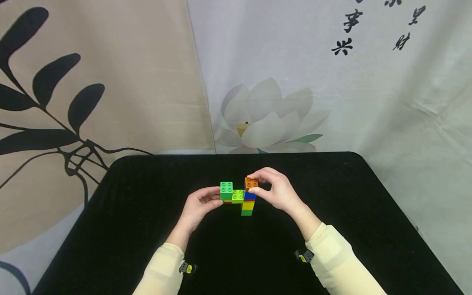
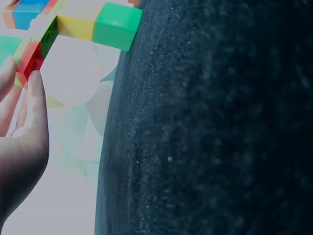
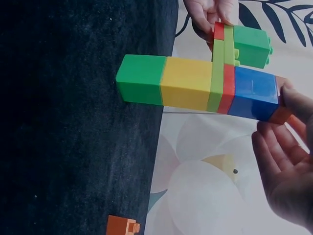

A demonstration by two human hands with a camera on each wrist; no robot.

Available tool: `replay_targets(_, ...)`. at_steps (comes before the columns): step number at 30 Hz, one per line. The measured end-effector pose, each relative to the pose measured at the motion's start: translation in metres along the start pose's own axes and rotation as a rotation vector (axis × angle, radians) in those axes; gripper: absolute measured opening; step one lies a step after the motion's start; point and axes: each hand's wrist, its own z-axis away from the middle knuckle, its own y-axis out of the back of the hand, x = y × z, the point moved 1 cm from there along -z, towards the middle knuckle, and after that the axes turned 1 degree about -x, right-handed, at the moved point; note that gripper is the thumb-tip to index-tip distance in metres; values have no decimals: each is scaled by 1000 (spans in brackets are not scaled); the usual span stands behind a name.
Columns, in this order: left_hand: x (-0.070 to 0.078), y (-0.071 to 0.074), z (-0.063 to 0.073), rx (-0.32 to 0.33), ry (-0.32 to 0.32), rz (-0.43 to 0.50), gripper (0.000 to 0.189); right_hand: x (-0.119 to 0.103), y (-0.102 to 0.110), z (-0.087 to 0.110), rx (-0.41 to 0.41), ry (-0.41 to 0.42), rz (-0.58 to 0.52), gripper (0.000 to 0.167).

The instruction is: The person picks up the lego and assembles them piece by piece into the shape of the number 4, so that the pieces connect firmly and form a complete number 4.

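Note:
A model of building blocks point(image 1: 237, 196) stands on the black table. In the right wrist view its column runs from a green block point(image 3: 142, 79) through a yellow block point(image 3: 187, 83), thin light-green and red layers and a blue block point(image 3: 254, 93) to an orange block point(image 3: 282, 112). An arm of thin pieces juts left and carries another green block point(image 1: 226, 190). My left hand point(image 1: 197, 207) pinches the end of this arm, thumb in front, near the red piece point(image 2: 32, 57). My right hand point(image 1: 278, 192) pinches the orange block atop the column between thumb and fingers.
Another orange block point(image 3: 119, 225) lies on the black table point(image 1: 147, 237), near its edge in the right wrist view. Behind the table hangs a printed curtain point(image 1: 273, 53) with leaves, a lotus and black characters.

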Motion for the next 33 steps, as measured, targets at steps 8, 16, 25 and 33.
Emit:
replay_targets(8, 3, 3, 0, -10, -32, 6, 38, -4, -1, -4, -12, 11, 12, 33)
replay_targets(16, 4, 1, -2, -2, -44, -4, 38, -3, -3, -1, 6, -15, -11, 30)
replay_targets(25, 4, -1, -2, 13, -15, 8, 38, 3, -5, 3, 20, -79, -88, 31)
replay_targets(33, 3, -3, -3, 2, -41, 9, 38, 9, -6, 9, 19, -170, -176, 36)
